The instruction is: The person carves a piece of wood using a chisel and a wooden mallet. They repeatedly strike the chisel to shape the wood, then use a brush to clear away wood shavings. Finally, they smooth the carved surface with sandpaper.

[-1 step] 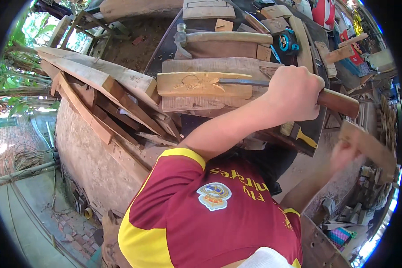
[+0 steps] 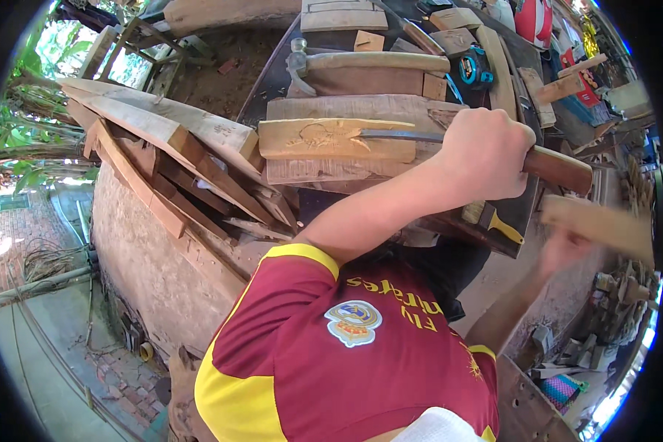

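Note:
My left hand [image 2: 486,151] grips a chisel by its brown wooden handle [image 2: 557,166]. The long steel blade [image 2: 398,135] rests with its tip on a pale carved wooden strip [image 2: 298,151], which has outlines and cuts in it. The strip lies on a wider plank [image 2: 324,172]. At the right, my right hand [image 2: 563,247] holds a flat wooden block [image 2: 600,221], both slightly blurred, raised clear of the chisel handle's end.
A dark bench [image 2: 265,96] holds a hammer [image 2: 300,66], another long tool [image 2: 420,35], a teal tape measure [image 2: 476,68] and wood pieces. A yellow-handled brush [image 2: 502,230] lies near my left forearm. Long timber pieces [image 2: 155,118] are stacked left. More clutter [image 2: 589,81] stands right.
My right hand and the wooden block have moved slightly up and to the left, and the block lies at a flatter angle. My left hand and the chisel look unchanged.

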A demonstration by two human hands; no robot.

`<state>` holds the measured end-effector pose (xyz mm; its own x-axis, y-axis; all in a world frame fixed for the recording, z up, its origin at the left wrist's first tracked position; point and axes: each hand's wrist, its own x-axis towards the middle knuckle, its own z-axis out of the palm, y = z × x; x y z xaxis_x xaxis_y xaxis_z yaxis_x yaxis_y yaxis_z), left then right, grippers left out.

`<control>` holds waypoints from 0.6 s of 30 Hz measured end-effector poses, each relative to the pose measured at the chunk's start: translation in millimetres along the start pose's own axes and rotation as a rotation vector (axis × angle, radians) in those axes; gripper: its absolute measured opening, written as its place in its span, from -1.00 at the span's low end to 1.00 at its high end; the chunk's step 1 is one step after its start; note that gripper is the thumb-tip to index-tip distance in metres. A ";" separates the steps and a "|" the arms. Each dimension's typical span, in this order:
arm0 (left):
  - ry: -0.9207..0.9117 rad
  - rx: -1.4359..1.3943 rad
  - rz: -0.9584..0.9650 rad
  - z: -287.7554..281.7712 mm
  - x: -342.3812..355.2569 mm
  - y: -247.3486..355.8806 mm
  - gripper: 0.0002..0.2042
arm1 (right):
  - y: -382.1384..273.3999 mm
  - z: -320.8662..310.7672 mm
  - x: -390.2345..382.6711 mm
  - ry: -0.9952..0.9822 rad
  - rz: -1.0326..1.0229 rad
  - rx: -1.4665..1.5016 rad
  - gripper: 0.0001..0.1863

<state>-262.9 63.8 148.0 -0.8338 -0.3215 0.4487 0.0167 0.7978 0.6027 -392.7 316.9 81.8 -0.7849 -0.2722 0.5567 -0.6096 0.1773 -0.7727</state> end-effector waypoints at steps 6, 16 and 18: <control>-0.025 0.000 0.005 -3.1 3.5 -1.6 -0.84 | 64.6 -51.2 13.1 0.147 -0.014 -0.303 -0.41; -0.036 -0.015 -0.007 -3.2 2.8 -5.6 -0.82 | 32.1 2.5 -1.8 -0.147 -0.060 -0.183 -0.32; -0.031 -0.016 0.001 -3.1 1.8 -4.2 -0.82 | 38.0 -23.1 13.7 -0.024 0.034 -0.298 -0.30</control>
<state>-262.8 58.3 148.3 -0.8507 -0.3044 0.4285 0.0260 0.7900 0.6126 -429.2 341.7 67.0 -0.8046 -0.2832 0.5219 -0.5918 0.4555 -0.6651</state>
